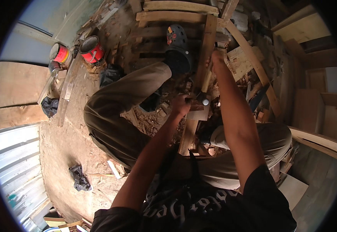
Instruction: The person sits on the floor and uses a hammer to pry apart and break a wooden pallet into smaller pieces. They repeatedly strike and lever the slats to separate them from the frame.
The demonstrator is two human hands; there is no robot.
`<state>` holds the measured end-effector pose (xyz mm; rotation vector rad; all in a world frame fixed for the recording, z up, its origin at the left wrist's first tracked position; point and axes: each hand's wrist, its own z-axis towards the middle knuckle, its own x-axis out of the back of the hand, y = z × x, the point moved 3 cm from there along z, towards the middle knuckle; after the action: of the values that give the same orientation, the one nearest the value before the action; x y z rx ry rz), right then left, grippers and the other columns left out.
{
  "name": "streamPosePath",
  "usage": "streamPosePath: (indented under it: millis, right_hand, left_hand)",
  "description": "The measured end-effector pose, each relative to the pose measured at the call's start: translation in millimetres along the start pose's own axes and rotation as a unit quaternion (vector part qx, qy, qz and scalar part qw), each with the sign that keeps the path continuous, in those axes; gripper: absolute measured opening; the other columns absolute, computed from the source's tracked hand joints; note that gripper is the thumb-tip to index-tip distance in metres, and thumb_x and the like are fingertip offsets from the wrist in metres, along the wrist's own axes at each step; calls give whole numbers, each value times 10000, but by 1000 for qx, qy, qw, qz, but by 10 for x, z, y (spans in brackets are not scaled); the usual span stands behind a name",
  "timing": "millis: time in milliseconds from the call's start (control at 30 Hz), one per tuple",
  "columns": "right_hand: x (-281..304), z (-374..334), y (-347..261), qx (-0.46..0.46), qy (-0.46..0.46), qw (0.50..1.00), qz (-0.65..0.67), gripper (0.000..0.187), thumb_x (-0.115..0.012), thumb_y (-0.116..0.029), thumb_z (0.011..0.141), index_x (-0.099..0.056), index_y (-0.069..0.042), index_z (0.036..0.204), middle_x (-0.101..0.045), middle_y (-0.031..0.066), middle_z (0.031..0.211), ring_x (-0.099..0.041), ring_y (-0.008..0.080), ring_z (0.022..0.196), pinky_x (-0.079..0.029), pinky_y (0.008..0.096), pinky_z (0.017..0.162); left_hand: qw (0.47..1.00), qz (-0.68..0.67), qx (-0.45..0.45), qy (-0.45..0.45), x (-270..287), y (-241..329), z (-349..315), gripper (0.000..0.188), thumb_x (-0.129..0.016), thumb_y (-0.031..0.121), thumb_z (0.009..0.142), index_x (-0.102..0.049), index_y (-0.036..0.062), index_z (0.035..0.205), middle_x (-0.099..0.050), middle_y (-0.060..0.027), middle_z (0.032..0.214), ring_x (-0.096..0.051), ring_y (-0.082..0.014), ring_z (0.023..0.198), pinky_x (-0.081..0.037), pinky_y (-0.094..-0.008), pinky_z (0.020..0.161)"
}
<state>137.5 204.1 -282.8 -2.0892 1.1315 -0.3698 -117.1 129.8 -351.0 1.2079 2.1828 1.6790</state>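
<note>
From where I stand, the right hand (216, 62), right of upper centre in the frame, is closed round the far end of the handle of a hammer (206, 82). The hammer slants down the frame from that fist, its round metal head just right of the left hand (181, 105), near the centre. That left hand is curled at the edge of a small brown wood block (196, 107); I can't tell whether the fingertips pinch anything. Under the block sits a paler piece of wood (200, 115), over a long plank (203, 63).

I'd expect the hammer to be stiff and head-heavy, best gripped low on its handle, as here. The block looks light and hard, probably rough rather than slippery, and liable to split; I'd hold it by its left side, fingers clear of the head.
</note>
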Motion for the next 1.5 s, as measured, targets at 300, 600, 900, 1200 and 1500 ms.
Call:
streamPosePath:
  millis: [300, 600, 900, 1200, 1500]
  right_hand:
    - [-70, -548, 27, 32, 4, 999, -8, 309, -341, -300, 1052, -496, -62, 932, -447, 29, 652, -444, 163, 525, -414, 365, 521]
    - [-7, -747, 3, 31, 13, 998, -54, 405, -308, -318, 1078, -459, -67, 1359, -449, 33, 713, -441, 161, 568, -415, 381, 583]
    - [99, -791, -17, 34, 51, 998, 15, 361, -345, -280, 1069, -500, -35, 1284, -462, 39, 697, -423, 171, 550, -396, 394, 566]
    - [-38, -741, 22, 69, 18, 997, -27, 346, -364, -315, 1042, -432, -76, 802, -449, 44, 643, -431, 187, 530, -374, 378, 545]
    - [-89, -895, 177, 91, 12, 996, 18, 345, -409, -323, 1035, -450, -57, 819, -464, 51, 658, -458, 187, 543, -373, 387, 550]
  left_hand:
    - [993, 39, -69, 93, -73, 156, -201, 204, -604, 89, 923, -736, 64, 1077, -711, -210, 986, -697, -368, 912, -539, -442, 779]
    - [997, 1, -10, 82, -100, 203, -200, 158, -690, 76, 849, -739, 6, 982, -720, -206, 860, -704, -357, 792, -543, -439, 725]
    - [975, 200, -99, 8, 65, 300, -351, 898, -885, 197, 677, -396, 39, 1414, -374, -229, 1447, -400, -416, 1351, -392, -554, 1069]
    - [962, 249, -113, 24, -130, 31, -294, 740, -855, 222, 714, -497, 125, 1354, -409, -174, 1410, -422, -400, 1325, -407, -574, 1037]
    - [945, 286, -152, 33, -17, 73, -322, 684, -848, 222, 734, -530, 166, 1338, -406, -152, 1417, -429, -383, 1324, -406, -575, 1031]
